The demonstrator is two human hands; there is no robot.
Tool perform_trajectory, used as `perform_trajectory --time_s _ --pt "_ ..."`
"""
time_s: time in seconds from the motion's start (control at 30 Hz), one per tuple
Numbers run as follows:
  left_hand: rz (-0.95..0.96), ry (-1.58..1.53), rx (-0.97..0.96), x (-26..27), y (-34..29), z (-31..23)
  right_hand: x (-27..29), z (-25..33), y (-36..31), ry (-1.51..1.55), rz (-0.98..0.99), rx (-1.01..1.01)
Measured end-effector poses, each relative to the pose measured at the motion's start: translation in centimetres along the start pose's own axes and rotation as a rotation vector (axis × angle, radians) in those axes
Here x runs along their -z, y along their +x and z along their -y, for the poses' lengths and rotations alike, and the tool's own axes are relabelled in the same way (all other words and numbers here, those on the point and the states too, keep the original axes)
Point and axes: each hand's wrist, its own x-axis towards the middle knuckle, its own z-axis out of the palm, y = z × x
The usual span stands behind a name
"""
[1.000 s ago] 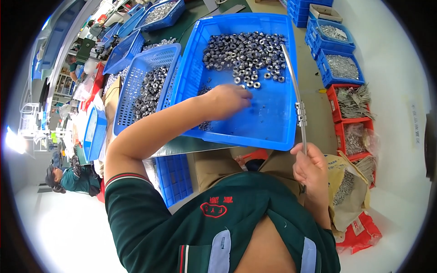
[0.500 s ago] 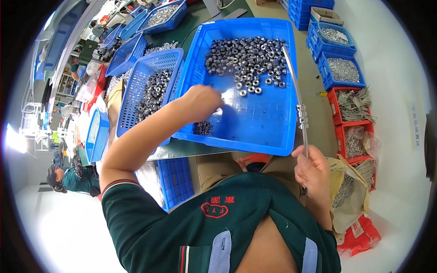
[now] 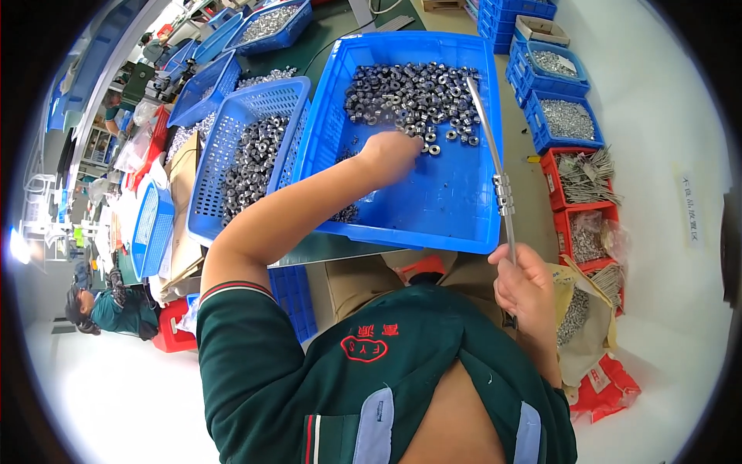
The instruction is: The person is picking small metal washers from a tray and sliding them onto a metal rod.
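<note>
A blue plastic tray stands in front of me, with a pile of small dark metal rings across its far half. My left hand reaches into it, fingers curled and slightly blurred at the pile's near edge; whatever lies between the fingertips is hidden. In my right hand, closed around its lower part, a thin metal rod stands slanted past the tray's right side. Several shiny metal collars sit on the rod above that hand. Its upper end overlaps the tray's far right corner in view.
Left of the tray is a perforated blue basket of similar rings. Along the right stand blue crates of metal parts, red bins with rods and parts, and an open sack. A person is at the far left.
My left hand has moved right and away from me across the tray to the rings. My right hand still grips the rod. The whole view has shifted slightly.
</note>
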Motion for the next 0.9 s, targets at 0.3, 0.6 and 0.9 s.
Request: perform_trajectory --time_s 0.3,0.6,0.9 --pt "0.012 -2.036 0.211 6.1 -1.6 1.2 -1.2 -0.7 0.1 -0.096 0.060 -0.108" --pt "-0.140 -2.311 0.104 6.1 -2.6 1.3 -2.7 -1.0 0.7 -0.117 0.095 -0.149" --pt "-0.034 -2.178 -0.087 6.4 -2.4 3.0 -3.4 0.0 0.5 -0.034 0.054 -0.189"
